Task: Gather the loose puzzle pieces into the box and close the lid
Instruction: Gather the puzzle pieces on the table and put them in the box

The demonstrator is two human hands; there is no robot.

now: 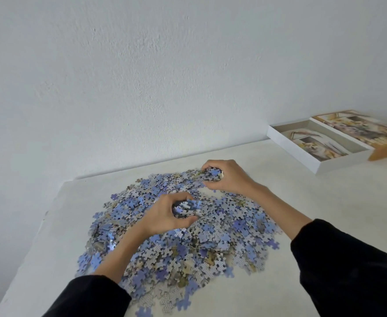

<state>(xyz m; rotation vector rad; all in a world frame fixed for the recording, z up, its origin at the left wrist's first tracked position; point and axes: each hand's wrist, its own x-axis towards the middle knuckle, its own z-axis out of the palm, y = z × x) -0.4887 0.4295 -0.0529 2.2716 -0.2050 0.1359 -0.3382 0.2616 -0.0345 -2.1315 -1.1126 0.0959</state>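
A wide heap of loose puzzle pieces [222, 234], blue and grey-patterned, covers the middle of the white table [313, 202]. My left hand [165, 216] sits in the heap's centre, fingers curled round a handful of pieces. Farther back, my right hand [229, 177] grips another handful at the heap's far edge. The open white box [318, 145] lies at the back right against the wall, a picture sheet inside it. Its lid [368, 131], printed with a picture, lies just right of the box, touching it.
A white wall [165, 76] runs along the table's far edge. The table's left edge [48, 216] slants close to the heap. Black sleeves cover both forearms.
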